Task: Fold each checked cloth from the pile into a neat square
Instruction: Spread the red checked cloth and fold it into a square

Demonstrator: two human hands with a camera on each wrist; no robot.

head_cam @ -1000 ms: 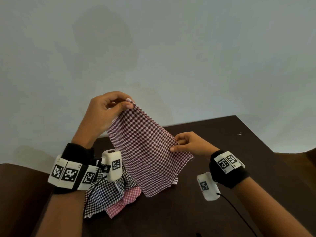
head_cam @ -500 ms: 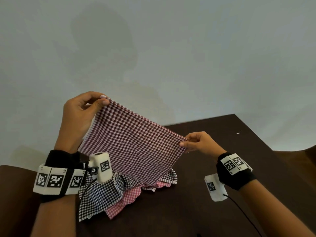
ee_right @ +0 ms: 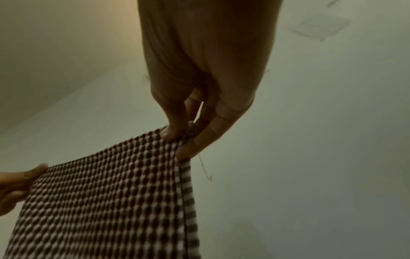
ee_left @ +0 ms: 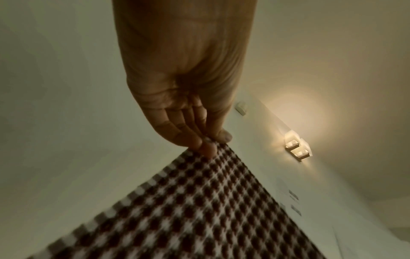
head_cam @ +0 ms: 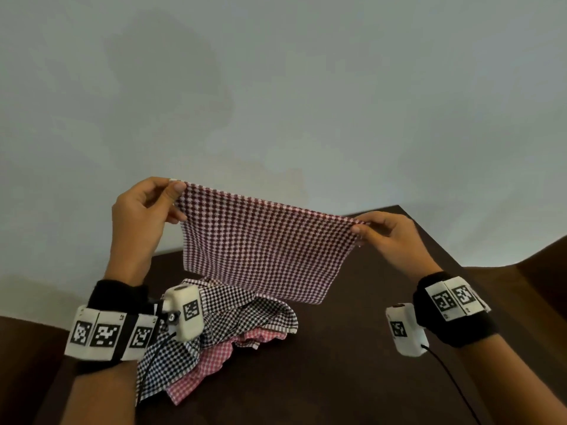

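A dark red and white checked cloth (head_cam: 264, 243) hangs spread flat in the air above the table. My left hand (head_cam: 171, 191) pinches its upper left corner between thumb and fingers, and the left wrist view shows that pinch (ee_left: 210, 143) on the cloth (ee_left: 177, 210). My right hand (head_cam: 359, 227) pinches the upper right corner, seen close in the right wrist view (ee_right: 182, 140) with the cloth (ee_right: 106, 192) stretching toward the left hand (ee_right: 20, 184). Below lies the pile: a black checked cloth (head_cam: 233, 314) over a light red checked one (head_cam: 211, 360).
The dark brown table (head_cam: 337, 363) runs to a far corner behind my right hand, with bare surface right of the pile. A pale wall (head_cam: 276, 87) fills the background. A lit wall lamp (ee_left: 298, 149) shows in the left wrist view. Thin cables trail from both wrist cameras.
Both hands moved apart and the right one rose, so the cloth went from hanging slanted by one corner to stretched level between two top corners.
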